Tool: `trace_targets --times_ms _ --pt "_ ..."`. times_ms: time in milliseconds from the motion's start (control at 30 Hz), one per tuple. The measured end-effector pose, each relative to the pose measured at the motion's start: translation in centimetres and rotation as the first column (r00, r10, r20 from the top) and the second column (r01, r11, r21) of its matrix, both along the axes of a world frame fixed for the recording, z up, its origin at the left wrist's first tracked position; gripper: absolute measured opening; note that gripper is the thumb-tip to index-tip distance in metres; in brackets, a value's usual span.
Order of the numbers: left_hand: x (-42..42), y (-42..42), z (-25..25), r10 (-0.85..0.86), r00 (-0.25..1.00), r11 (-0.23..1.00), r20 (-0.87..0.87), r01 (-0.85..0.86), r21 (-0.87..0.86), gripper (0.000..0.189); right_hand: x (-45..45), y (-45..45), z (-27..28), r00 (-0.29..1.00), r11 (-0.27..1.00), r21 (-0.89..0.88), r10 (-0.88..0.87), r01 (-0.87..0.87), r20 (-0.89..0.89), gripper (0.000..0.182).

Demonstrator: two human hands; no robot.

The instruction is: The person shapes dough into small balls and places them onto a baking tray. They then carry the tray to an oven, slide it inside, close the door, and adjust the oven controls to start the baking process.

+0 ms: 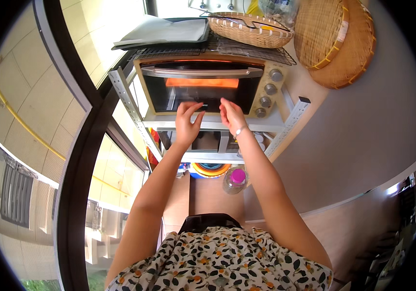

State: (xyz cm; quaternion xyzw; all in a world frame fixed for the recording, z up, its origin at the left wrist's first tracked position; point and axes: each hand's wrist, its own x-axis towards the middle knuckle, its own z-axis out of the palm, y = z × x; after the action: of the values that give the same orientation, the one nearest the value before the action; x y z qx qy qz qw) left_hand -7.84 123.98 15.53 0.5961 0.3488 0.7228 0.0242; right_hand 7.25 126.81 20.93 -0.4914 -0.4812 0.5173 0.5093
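A beige toaster oven [200, 98] with a dark glass door and a metal door handle [202, 72] stands on a metal shelf rack; an orange glow shows inside it. My left hand [189, 122] is raised in front of the lower door, fingers curved apart, holding nothing. To its right is my right hand [232, 115], with a metal band at the wrist; its fingers are bent close together, and whether anything small is between them cannot be told. Several round knobs [270, 88] run down the oven's right side. The oven door is closed.
A baking tray with a pale sheet [168, 31], wire racks [248, 51] and a woven basket [250, 31] lie on top of the oven. Flat woven baskets [333, 43] hang at right. Rack posts [288, 125] flank the shelf; a jar with a pink lid [238, 176] stands below.
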Motion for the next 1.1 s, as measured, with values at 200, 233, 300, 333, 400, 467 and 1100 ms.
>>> trace_targets --times_ms 200,233,300,333,400,467,1100 --pt "1.3 -6.8 -14.4 -0.339 0.938 0.706 0.065 0.299 -0.642 0.017 9.2 -7.9 -15.2 0.897 0.974 -0.071 0.224 -0.213 0.381 0.021" --pt "2.5 -6.6 -18.7 -0.451 0.843 0.561 0.293 0.523 -0.642 0.018 12.2 -8.6 -17.6 0.537 0.937 0.039 0.165 -0.347 0.828 0.021" --pt "4.3 -7.4 -21.4 -0.585 0.715 0.352 0.383 0.649 -0.674 0.011 18.8 -8.8 -25.4 0.503 0.943 -0.132 0.278 -0.306 0.818 0.018" --pt "5.1 -6.8 -25.3 -0.614 0.672 0.308 0.413 0.686 -0.659 0.01 20.9 -8.6 -29.6 0.584 0.948 -0.208 0.312 -0.24 0.749 0.016" --pt "5.3 -4.4 -31.5 -0.678 0.592 0.186 0.435 0.711 -0.678 0.011 24.3 -6.4 -37.5 0.685 0.933 -0.3 0.351 -0.199 0.638 0.014" --pt "5.1 -1.5 -35.0 -0.726 0.631 0.249 0.272 0.611 -0.752 0.006 25.9 -2.9 -42.5 0.733 0.926 -0.306 0.364 -0.221 0.574 0.014" --pt "7.7 2.4 -44.2 -0.8 0.581 0.304 0.149 0.607 -0.734 0.003 16.5 5.4 -50.7 0.588 0.782 -0.254 0.603 -0.569 0.539 0.012"
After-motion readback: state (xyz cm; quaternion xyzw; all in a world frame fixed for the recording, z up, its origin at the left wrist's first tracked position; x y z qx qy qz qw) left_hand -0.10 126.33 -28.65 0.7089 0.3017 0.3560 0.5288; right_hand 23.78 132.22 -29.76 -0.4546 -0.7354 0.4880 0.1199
